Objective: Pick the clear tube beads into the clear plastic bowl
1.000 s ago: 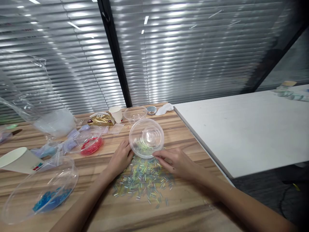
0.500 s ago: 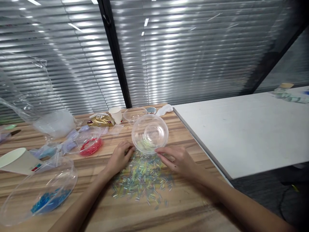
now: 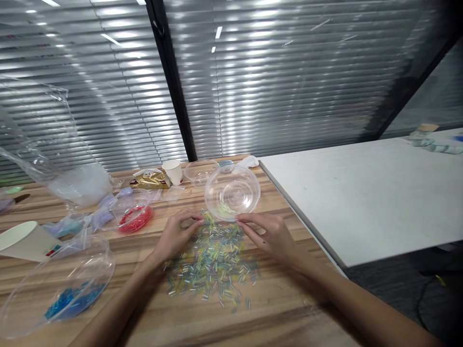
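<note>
A clear plastic bowl is tilted toward me, with some yellow-green tube beads at its near side. My right hand pinches the bowl's near rim between thumb and forefinger. Below it, a loose pile of yellow, green and blue tube beads spreads over the wooden table. My left hand is at the pile's upper left edge, thumb and forefinger brought together. Whatever lies between those fingertips is too small to make out.
Left of me are a clear bowl of blue beads, a tipped paper cup and red beads in another bowl. Behind stand a gold packet, a paper cup and a clear bowl. A white table adjoins at right.
The tilted bowl has shifted right and slightly away from me, along with my right fingertips. My left thumb and forefinger have come to the beads where the bowl's near edge was.
</note>
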{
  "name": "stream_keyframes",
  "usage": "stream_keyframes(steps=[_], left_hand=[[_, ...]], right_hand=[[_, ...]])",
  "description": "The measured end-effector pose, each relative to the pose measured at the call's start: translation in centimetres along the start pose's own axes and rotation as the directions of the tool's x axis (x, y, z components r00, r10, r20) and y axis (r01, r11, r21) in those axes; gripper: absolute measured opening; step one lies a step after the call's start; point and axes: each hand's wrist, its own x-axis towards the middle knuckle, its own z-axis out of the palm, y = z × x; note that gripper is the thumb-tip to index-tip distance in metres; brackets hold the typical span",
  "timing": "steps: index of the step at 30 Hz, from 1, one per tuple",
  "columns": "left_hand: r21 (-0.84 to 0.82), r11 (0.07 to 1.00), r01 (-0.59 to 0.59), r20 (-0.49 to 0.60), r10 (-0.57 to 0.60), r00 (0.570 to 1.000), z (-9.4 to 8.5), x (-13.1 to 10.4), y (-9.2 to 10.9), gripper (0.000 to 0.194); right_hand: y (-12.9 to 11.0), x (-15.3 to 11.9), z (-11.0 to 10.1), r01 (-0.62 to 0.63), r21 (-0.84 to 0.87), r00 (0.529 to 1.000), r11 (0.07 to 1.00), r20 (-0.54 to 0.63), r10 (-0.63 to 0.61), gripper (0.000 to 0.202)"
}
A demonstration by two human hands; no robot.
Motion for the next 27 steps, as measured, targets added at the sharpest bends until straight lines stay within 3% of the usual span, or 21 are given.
stream_keyframes(steps=[4,7,10,17,27], left_hand=[[0.073,0.992,-0.099,0.052,0.095,0.994,0.4,-0.1,-0.2,0.017],[0.162,0.957,-0.241,0.107,0.226,0.968,0.7,-0.2,-0.1,0.023],[0.217,0.925,-0.313,0.181,0.278,0.944,1.0,-0.4,0.4,0.028],[0.288,0.913,-0.288,0.217,0.231,0.948,1.2,-0.5,0.9,0.024],[0.247,0.937,-0.246,0.221,0.193,0.956,1.3,-0.7,1.1,0.024]], right_hand=[[0.1,0.0,0.2,0.001,-0.010,1.000,1.000,-0.002,-0.001,0.013],[0.2,-0.1,0.3,0.000,-0.019,1.000,1.000,0.007,0.000,0.013],[0.2,-0.1,0.3,0.003,-0.019,1.000,1.000,0.015,-0.003,0.013],[0.2,-0.1,0.2,0.006,-0.017,1.000,1.000,0.025,-0.005,0.014],[0.2,-0.1,0.2,-0.012,-0.013,0.999,1.000,0.030,0.013,0.015]])
